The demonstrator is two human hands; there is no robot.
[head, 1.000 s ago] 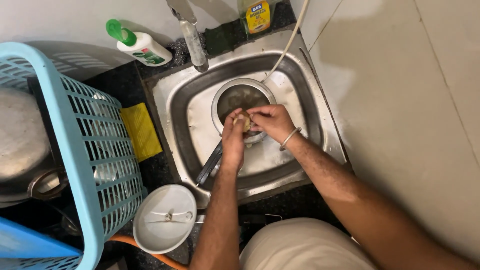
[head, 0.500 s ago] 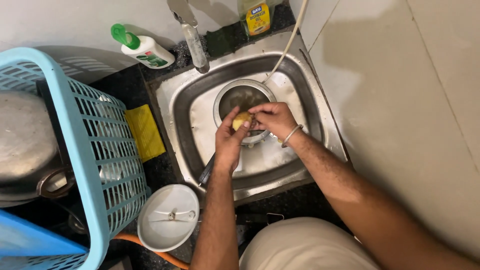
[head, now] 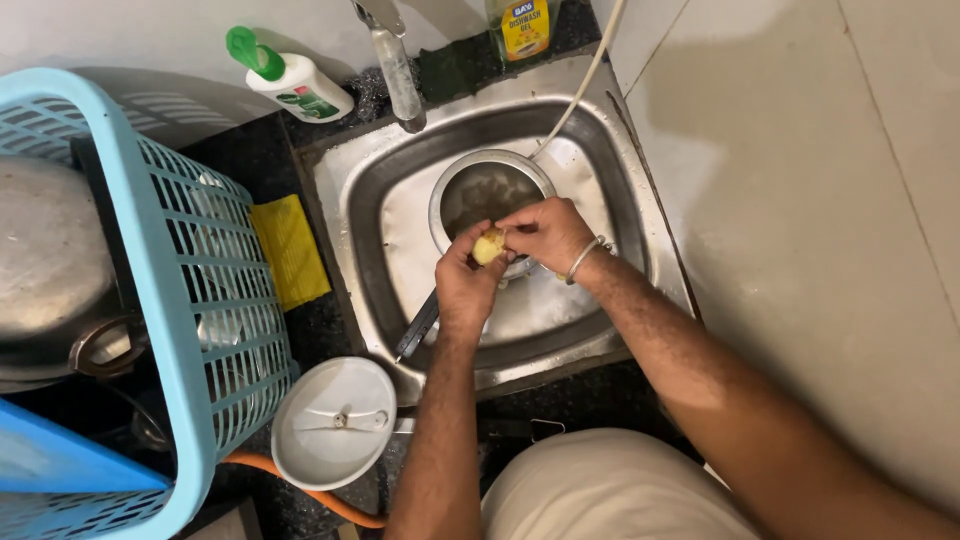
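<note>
Both hands were over the steel sink (head: 640,200), above the round metal strainer (head: 470,185) that sat in the basin. The left hand (head: 468,285) was closed around a small yellow potato (head: 489,246), gripping it between thumb and fingers. The right hand (head: 545,232), a metal bangle (head: 582,259) on its wrist, had its fingers pinched narrowly against the top of the potato; whether it held anything else could not be told.

Compared with a second earlier, the hands had drawn a little toward the near edge of the strainer and lifted slightly, and the potato showed more plainly between them; half a second earlier the pose was already nearly the same. The strainer, its dark handle (head: 418,325) and the thin white hose (head: 585,80) running into the basin had not moved.

The tap (head: 398,70) stood at the back of the sink, with a white bottle with a green cap (head: 290,80) lying to its left and a yellow dish-soap bottle (head: 522,25) behind. A yellow cloth (head: 290,250) lay on the dark counter beside a blue plastic basket (head: 150,300). A white round lid (head: 335,422) rested near the front left corner of the sink, over an orange hose (head: 320,497).
</note>
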